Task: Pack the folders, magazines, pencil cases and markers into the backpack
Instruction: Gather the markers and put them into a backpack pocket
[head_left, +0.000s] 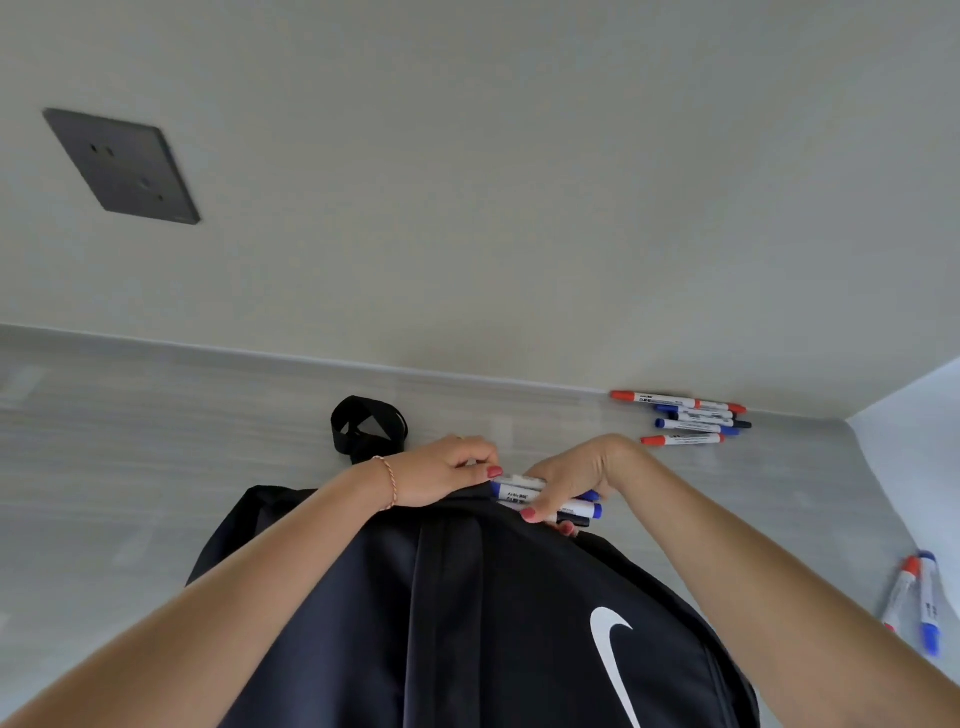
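A black backpack (467, 613) with a white swoosh lies on the grey table, its top end pointing away from me. My left hand (441, 473) grips the fabric at the backpack's top edge. My right hand (571, 483) holds a bundle of markers (561, 506) with blue and black caps right at that top edge. Several more markers (685, 415) with red and blue caps lie by the wall at the back right. Two markers (914, 597), one red and one blue, lie at the right edge of the table. The backpack's opening is hidden behind my hands.
The backpack's black strap loop (366, 426) sticks out beyond its top, near the wall. A dark wall socket plate (122, 166) sits on the wall at the upper left. The grey table (156, 441) meets the wall along the back and a white side wall at the right.
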